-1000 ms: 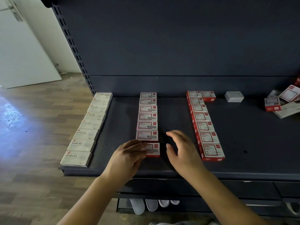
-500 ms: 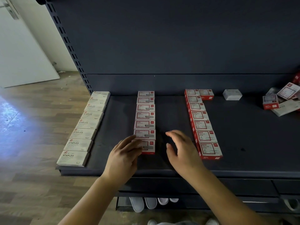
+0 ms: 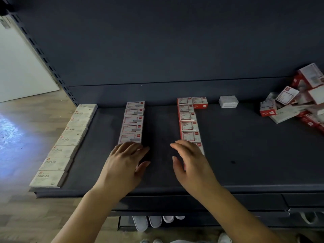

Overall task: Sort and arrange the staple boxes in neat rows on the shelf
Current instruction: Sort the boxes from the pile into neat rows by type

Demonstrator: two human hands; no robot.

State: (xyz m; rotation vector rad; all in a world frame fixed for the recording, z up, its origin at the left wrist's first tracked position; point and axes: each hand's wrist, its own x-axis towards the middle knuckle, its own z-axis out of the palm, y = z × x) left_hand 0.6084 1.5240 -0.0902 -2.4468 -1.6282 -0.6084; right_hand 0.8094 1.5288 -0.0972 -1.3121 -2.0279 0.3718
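Three rows of staple boxes run front to back on the dark shelf: white boxes along the left edge, red-and-white boxes in the middle, and red boxes to the right. My left hand lies flat over the front boxes of the middle row, fingers fairly straight, thumb at the right side; those boxes are hidden under it. My right hand hovers with loosely curved fingers between the middle and right rows, holding nothing and covering the front of the right row.
One red box sits beside the back of the right row, and a lone white box lies further right. A loose pile of mixed boxes fills the shelf's right end. Slippers sit under the shelf.
My left hand has slid from the left side of the front middle box onto the top of the row's front boxes. My right hand has drifted slightly right, toward the red row.
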